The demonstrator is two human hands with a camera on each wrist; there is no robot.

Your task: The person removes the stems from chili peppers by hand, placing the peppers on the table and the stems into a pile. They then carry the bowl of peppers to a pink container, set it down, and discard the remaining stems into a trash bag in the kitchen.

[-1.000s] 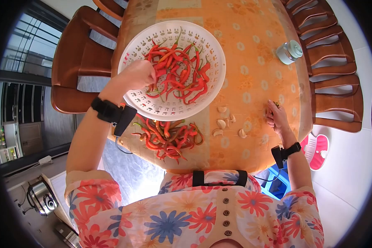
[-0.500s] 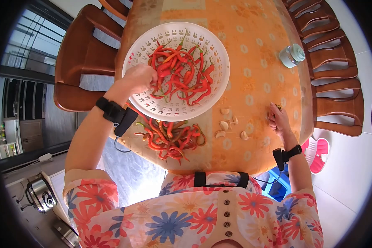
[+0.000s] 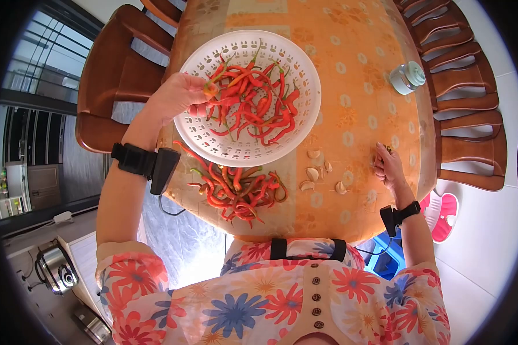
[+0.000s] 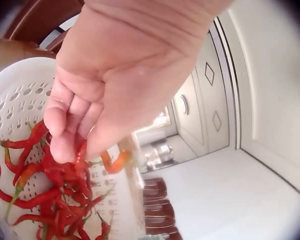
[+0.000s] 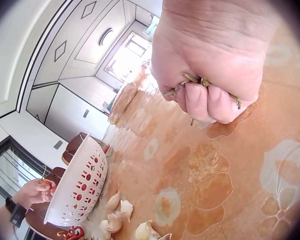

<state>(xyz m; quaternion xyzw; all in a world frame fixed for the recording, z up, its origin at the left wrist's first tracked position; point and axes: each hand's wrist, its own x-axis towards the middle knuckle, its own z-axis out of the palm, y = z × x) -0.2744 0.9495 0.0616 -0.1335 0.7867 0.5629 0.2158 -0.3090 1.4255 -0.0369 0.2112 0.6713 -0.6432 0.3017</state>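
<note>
My left hand [image 3: 179, 99] is at the left rim of the white colander [image 3: 190, 129], gripping an orange-red chili [image 3: 211, 89]. The left wrist view shows this hand [image 4: 125, 75] with curled fingers and the chili's orange part [image 4: 116, 162] sticking out past the thumb. Red chilies [image 3: 253, 103] lie inside the colander, and a second pile of chilies [image 3: 239, 192] rests on the table below it. My right hand [image 3: 389, 168] rests at the table's right side. Up close, this hand [image 5: 215, 75] has its fingers curled round several green stems [image 5: 190, 78].
Several garlic cloves [image 3: 312, 173] lie between the colander and my right hand. A lidded glass jar [image 3: 407, 77] stands near the table's right edge. Wooden chairs [image 3: 469, 118] line both sides of the table [image 3: 351, 103]. A blue stool [image 3: 385, 260] sits beneath the edge.
My left hand has drawn back and up from the colander's chilies toward its left rim, with an orange-red chili now visible in its fingers. My right hand stays in place.
</note>
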